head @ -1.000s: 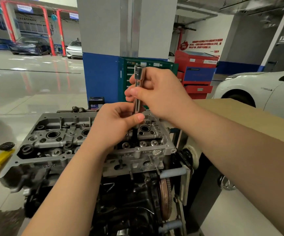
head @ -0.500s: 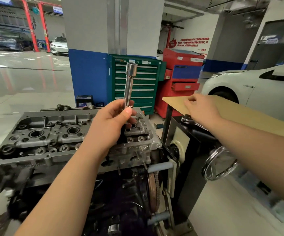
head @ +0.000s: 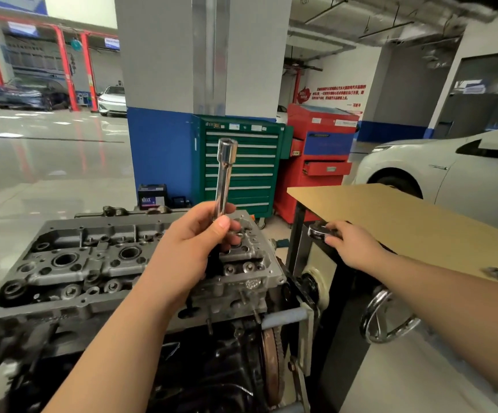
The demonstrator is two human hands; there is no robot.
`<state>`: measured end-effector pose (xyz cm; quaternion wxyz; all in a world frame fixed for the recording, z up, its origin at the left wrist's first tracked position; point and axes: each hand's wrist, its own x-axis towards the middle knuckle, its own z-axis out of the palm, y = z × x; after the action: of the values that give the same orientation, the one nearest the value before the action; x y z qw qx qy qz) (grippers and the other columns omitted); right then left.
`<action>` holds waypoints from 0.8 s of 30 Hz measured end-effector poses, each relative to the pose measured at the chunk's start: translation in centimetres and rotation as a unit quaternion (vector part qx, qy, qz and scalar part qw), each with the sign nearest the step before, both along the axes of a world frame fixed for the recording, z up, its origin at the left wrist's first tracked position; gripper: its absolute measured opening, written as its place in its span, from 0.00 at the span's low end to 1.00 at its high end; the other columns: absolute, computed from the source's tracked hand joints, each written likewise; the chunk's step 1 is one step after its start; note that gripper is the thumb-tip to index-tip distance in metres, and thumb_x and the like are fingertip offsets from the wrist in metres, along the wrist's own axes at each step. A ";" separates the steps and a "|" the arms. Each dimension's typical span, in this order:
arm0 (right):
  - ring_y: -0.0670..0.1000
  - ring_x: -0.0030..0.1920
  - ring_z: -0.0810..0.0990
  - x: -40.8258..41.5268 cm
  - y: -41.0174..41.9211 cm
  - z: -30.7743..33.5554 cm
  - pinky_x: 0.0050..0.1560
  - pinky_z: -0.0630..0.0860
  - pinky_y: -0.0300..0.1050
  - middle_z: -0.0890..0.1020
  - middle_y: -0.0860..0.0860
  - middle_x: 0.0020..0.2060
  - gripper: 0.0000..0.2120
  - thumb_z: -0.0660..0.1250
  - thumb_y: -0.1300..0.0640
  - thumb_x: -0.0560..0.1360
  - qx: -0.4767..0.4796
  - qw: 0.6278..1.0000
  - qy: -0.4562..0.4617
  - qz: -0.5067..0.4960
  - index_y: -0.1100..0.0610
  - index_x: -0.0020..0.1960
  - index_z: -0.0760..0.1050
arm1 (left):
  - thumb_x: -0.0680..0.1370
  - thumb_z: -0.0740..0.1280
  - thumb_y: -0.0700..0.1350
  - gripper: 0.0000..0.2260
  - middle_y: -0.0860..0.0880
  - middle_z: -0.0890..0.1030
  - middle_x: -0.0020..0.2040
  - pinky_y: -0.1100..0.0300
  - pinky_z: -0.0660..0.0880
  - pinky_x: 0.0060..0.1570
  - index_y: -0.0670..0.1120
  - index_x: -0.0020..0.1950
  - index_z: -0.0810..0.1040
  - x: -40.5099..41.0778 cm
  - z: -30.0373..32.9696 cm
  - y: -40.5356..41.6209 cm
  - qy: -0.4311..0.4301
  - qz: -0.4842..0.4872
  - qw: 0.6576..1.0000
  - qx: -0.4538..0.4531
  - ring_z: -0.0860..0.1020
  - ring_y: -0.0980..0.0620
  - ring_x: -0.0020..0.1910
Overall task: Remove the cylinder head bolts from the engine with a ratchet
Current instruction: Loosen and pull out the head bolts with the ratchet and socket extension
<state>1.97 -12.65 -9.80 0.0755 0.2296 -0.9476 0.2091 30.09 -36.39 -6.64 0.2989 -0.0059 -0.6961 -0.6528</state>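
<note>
Engine (head: pixel 98 263) sits directly beneath the left hand (head: pixel 188 248), which grips an upright extension bar (head: pixel 225 177). Right hand (head: pixel 352 242), off to the side, curls around the ratchet (head: pixel 319 231) beside the wooden table (head: pixel 405 222).

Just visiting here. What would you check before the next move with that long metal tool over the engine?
1. Extension bar held upright by the left hand: ok.
2. Bar's lower end seated on a bolt in the cylinder head: cannot tell, the hand hides it.
3. Bar's top end free to take a ratchet: ok, nothing on it.
4. Ratchet within reach: ok, the right hand is on it at the bench edge.
5. Right hand's grip closed round the ratchet: cannot tell, only fingertips show on it.
</note>
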 end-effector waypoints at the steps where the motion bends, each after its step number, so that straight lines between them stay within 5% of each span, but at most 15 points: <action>1: 0.55 0.60 0.81 0.6 -0.3 1.0 0.59 0.77 0.49 0.82 0.53 0.61 0.18 0.66 0.52 0.83 -0.039 0.999 -0.008 0.021 0.53 0.72 0.74 | 0.86 0.65 0.44 0.09 0.48 0.86 0.53 0.70 0.77 0.47 0.55 0.61 0.83 0.0 0.0 0.0 0.003 0.004 1.000 0.003 0.86 0.49 0.51; 4: 0.49 0.38 0.74 4.0 -2.6 6.3 0.37 0.69 0.44 0.77 0.50 0.43 0.07 0.62 0.52 0.85 -0.211 0.971 -0.068 0.084 0.50 0.62 0.75 | 0.86 0.64 0.44 0.10 0.50 0.87 0.52 0.70 0.77 0.45 0.54 0.61 0.82 -0.3 -0.1 0.0 0.007 0.024 1.000 -0.001 0.86 0.50 0.50; 7: 0.47 0.30 0.65 8.8 -5.1 12.7 0.29 0.62 0.44 0.71 0.50 0.38 0.06 0.62 0.49 0.85 -0.343 0.902 -0.188 0.183 0.51 0.55 0.70 | 0.85 0.64 0.44 0.11 0.52 0.86 0.52 0.61 0.79 0.50 0.58 0.59 0.82 -0.6 -0.2 0.0 0.006 0.034 0.999 -0.024 0.85 0.52 0.50; 15: 0.48 0.26 0.62 17.9 -7.4 20.7 0.25 0.60 0.40 0.70 0.50 0.32 0.19 0.59 0.38 0.83 -0.122 0.906 -0.273 0.300 0.54 0.55 0.74 | 0.86 0.64 0.44 0.12 0.53 0.86 0.53 0.52 0.79 0.52 0.62 0.57 0.81 -1.1 -0.6 -0.5 0.008 0.051 0.998 -0.034 0.85 0.52 0.51; 24: 0.48 0.25 0.58 18.6 -8.2 24.0 0.21 0.60 0.37 0.64 0.49 0.31 0.16 0.60 0.40 0.83 -0.092 0.902 -0.336 0.255 0.53 0.52 0.72 | 0.85 0.65 0.47 0.13 0.58 0.86 0.53 0.49 0.78 0.59 0.67 0.60 0.80 -0.5 -0.5 -0.4 -0.010 0.071 0.993 -0.090 0.84 0.57 0.53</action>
<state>20.58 -20.81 14.17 -0.2819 0.3714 -0.8027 0.3719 29.56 -36.75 -7.12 0.3354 0.0232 -0.7540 -0.5643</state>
